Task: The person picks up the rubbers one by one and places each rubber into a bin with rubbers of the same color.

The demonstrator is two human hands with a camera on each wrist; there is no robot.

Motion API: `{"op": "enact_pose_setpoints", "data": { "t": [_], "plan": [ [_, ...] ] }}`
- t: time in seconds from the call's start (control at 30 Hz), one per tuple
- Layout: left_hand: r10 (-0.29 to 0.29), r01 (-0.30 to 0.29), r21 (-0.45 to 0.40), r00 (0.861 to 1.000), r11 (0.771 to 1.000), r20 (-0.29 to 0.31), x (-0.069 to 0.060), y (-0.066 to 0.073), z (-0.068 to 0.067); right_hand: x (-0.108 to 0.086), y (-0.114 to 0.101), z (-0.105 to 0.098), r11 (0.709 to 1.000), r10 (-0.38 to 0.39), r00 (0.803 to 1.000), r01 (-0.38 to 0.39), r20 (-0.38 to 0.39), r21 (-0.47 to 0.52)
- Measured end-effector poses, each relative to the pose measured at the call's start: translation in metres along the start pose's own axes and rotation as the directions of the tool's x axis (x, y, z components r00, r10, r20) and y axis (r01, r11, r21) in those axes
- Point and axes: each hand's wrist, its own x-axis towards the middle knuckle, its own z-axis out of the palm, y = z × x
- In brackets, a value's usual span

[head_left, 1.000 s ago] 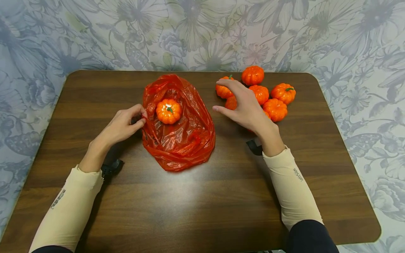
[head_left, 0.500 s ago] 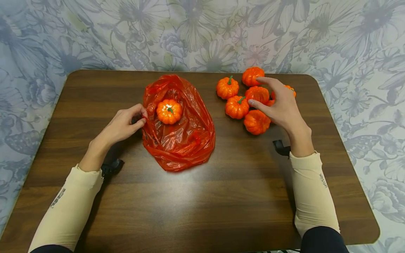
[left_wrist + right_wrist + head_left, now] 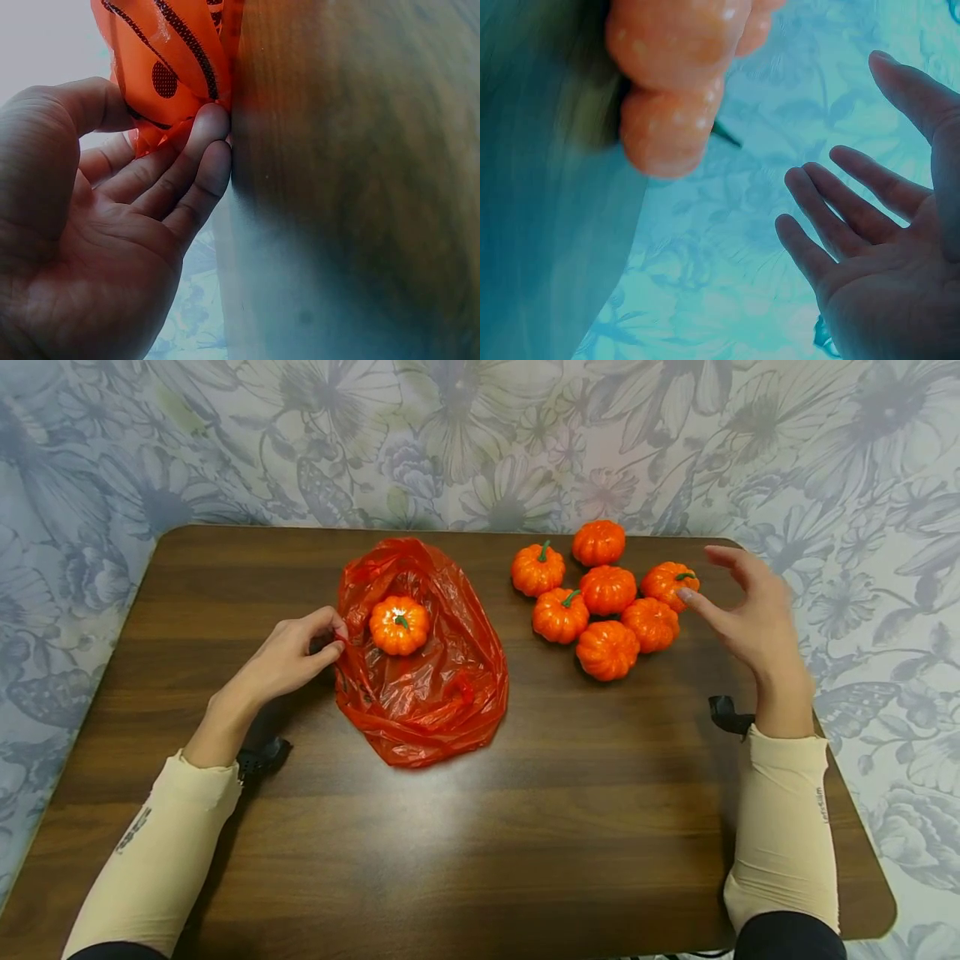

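A red plastic bag (image 3: pixel 450 718) lies spread on the table, and one small orange pumpkin (image 3: pixel 400 626) with a green stem sits on or inside it; which of the two I cannot tell. My left hand (image 3: pixel 288 656) pinches the bag's left edge between thumb and fingers. The left wrist view shows the bag (image 3: pixel 161 67) with dark printed marks between those fingers. At the right, my right hand (image 3: pixel 757 610) hovers with spread fingers and holds nothing. Nearest to it is a pumpkin (image 3: pixel 667 585) with a green stem, apart from the palm in the right wrist view.
Several more orange pumpkins (image 3: pixel 607 590) cluster at the back right of the brown wooden table (image 3: pixel 450 852). Some show green stems. Behind the table's back edge rises a wall with floral paper (image 3: pixel 480 443). Black wrist cameras sit under both wrists.
My right hand has moved rightward across the pumpkin group to its right side, uncovering the pumpkins. My left hand, the bag and the pumpkin with it have stayed in place.
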Motion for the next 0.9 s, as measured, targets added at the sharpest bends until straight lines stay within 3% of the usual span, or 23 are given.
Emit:
{"op": "enact_pose_setpoints", "data": {
  "t": [0.17,0.43,0.57,0.73,0.9],
  "plan": [
    [-0.002,0.003,0.010,1.000,1.000,-0.005,0.000,-0.001,0.000,-0.001,0.010,-0.004,0.999,0.035,0.999,-0.035,-0.012,-0.012],
    [-0.001,0.001,0.012,1.000,1.000,-0.004,0.001,0.000,0.000,-0.001,0.012,0.003,1.000,0.029,0.999,-0.029,0.040,-0.001],
    [-0.001,0.001,0.000,1.000,1.000,-0.003,0.001,0.000,0.000,-0.001,0.013,0.005,0.999,0.027,0.994,-0.029,0.105,0.024],
    [-0.006,0.006,-0.005,1.000,1.000,0.002,0.000,0.001,-0.001,-0.003,0.016,0.010,0.999,0.038,0.971,-0.047,0.238,0.028],
    [-0.009,0.009,0.003,1.000,1.000,0.001,0.001,0.001,-0.001,-0.004,0.014,0.013,0.997,0.076,0.928,-0.079,0.365,-0.006]
  ]
}}
